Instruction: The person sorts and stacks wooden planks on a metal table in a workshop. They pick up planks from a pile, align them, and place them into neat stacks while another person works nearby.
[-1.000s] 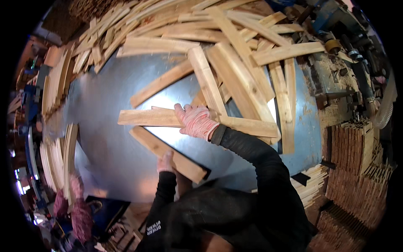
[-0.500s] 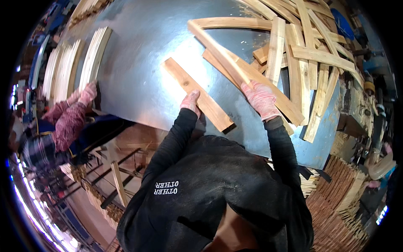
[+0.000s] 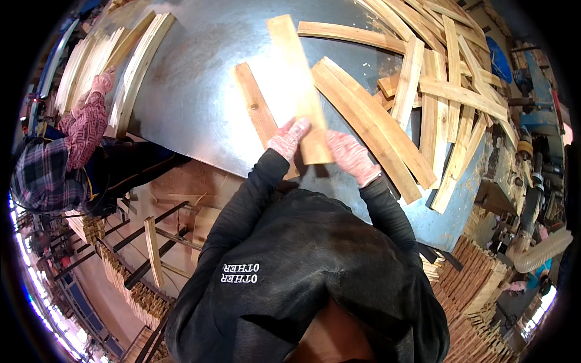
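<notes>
Head view, and from where I stand I see the left hand (image 3: 289, 138) closed on the near end of a pale board (image 3: 296, 72), thumb laid over its upper face and the other fingers out of sight. The right hand (image 3: 352, 156) is half curled, its fingers at the board's right edge; whether it grips or merely touches I can't tell. Both wear knitted gloves mottled pink and white. That board, flat, straight and square-ended, slants up and away over the surface (image 3: 200, 78), a sheet of greyish metal, scuffed and shining under the light. Just to its left lies a browner board (image 3: 254, 100) with a dark knot, its near end passing below the left hand. On the other side, two long boards (image 3: 369, 121) rest side by side, and beyond them rough, grainy lengths cross in a loose heap (image 3: 451, 91). Over at the far left, a co-worker in plaid (image 3: 51, 169) has a gloved hand at a row of pale, narrow strips (image 3: 91, 66)
</notes>
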A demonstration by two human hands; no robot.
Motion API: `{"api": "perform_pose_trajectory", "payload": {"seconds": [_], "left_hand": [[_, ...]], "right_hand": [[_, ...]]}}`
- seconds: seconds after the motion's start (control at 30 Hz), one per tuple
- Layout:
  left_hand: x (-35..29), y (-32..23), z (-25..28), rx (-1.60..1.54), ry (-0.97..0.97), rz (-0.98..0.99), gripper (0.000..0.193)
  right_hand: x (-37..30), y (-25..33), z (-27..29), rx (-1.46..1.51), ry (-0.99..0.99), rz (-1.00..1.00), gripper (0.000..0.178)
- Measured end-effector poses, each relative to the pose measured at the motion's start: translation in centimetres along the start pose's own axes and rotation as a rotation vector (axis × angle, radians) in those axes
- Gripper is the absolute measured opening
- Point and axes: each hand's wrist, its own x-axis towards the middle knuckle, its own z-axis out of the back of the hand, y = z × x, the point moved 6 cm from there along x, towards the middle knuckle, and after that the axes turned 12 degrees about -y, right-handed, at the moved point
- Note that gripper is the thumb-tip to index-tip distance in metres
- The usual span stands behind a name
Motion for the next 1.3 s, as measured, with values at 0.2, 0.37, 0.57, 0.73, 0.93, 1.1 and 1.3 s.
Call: {"api": "perform_pose_trajectory", "payload": {"seconds": [0.2, 0.37, 0.57, 0.73, 0.93, 1.1, 1.3], "left_hand": [[1.5, 1.5, 1.8, -0.626, 0.3, 0.351, 0.04], [2.7, -0.9, 6.5, -0.841, 0.375, 0.335, 0.047], [7.2, 3.2, 16.8, -0.609, -0.111, 0.356, 0.061], [5.4, -5.4, 22.7, 1.095, -0.668, 0.196, 0.103], [5.4, -5.7, 24.4, 1.263, -0.814, -0.177, 0.112], [-1.0, -0.2, 7.3, 1.28, -0.24, -0.189, 0.115], [2.2, 2.4, 4.2, 1.229, -0.275, -0.367, 0.095]], "right_hand": [[-3.8, -5.5, 6.0, -0.771, 0.028, -0.419, 0.116], [-6.8, -11.8, 7.2, -0.812, -0.036, -0.192, 0.091], [-3.8, -8.9, 11.1, -0.773, -0.115, -0.202, 0.093], [-3.4, -10.6, 11.2, -0.698, 0.109, -0.539, 0.103], [-1.8, -5.8, 10.5, -0.515, 0.101, -0.716, 0.099], [0.1, -5.3, 5.0, 0.797, 0.112, -0.798, 0.065], [6.2, -3.7, -0.7, 1.798, 0.216, -0.878, 0.068]]}}
